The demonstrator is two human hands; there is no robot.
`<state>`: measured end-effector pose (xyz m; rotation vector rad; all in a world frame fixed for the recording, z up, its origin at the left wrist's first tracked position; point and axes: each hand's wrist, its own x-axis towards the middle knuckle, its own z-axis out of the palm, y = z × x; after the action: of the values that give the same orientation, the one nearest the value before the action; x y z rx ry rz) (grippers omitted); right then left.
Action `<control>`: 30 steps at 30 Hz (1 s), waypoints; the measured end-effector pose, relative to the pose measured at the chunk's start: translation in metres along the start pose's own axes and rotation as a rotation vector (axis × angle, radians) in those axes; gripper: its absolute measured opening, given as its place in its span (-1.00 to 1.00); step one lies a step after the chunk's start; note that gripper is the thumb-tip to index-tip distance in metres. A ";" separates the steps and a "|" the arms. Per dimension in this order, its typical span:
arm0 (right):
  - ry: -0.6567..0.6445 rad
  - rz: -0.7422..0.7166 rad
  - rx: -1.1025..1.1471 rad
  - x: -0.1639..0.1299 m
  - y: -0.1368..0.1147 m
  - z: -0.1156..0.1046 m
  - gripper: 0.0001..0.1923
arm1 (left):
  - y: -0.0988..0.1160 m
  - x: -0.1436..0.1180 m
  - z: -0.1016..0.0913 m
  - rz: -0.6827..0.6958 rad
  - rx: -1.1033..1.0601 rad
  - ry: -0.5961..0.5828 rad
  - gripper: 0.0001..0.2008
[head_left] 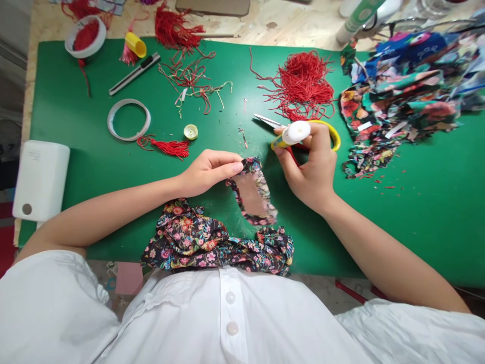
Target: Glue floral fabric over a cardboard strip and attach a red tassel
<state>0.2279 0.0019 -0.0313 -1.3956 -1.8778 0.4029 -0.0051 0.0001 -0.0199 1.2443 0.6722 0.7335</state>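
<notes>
My left hand [212, 172] pinches the top corner of a small brown card [250, 194] whose edges are wrapped in dark floral fabric. Held in my right hand [312, 169] is a yellow glue stick [296, 133] with its white end facing up, a short way right of the card. Scissors [270, 121] with yellow and red handles lie partly hidden under that hand. A bunched piece of black floral fabric [215, 240] rests on the mat between my arms. The pale round cap [190, 132] sits beyond my left hand.
On the green mat [94, 126] lie red yarn [303, 83], a red tassel [172, 147], a tape roll [129, 119] and a cutter knife [134, 74]. Fabric scraps [405, 96] heap at the right. A white device [41, 179] stands at the left edge.
</notes>
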 end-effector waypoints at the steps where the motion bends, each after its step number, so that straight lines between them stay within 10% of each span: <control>1: -0.007 -0.023 0.017 0.000 0.001 0.001 -0.74 | 0.000 0.000 0.000 0.001 0.001 -0.001 -0.67; 9: 0.165 -0.337 0.201 -0.002 -0.003 0.000 -0.74 | 0.011 0.006 0.000 -0.225 0.050 -0.009 -0.63; 19: 0.321 -0.302 0.296 -0.004 -0.018 0.003 -0.79 | 0.008 0.013 -0.007 -0.355 -0.114 -0.087 -0.60; 30: -0.095 -0.353 0.132 0.006 -0.026 0.015 -0.86 | 0.013 0.015 -0.002 -0.390 -0.095 -0.031 -0.60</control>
<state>0.1980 0.0012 -0.0224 -0.9485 -2.0850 0.4123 0.0009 0.0147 -0.0084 0.9956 0.8158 0.4170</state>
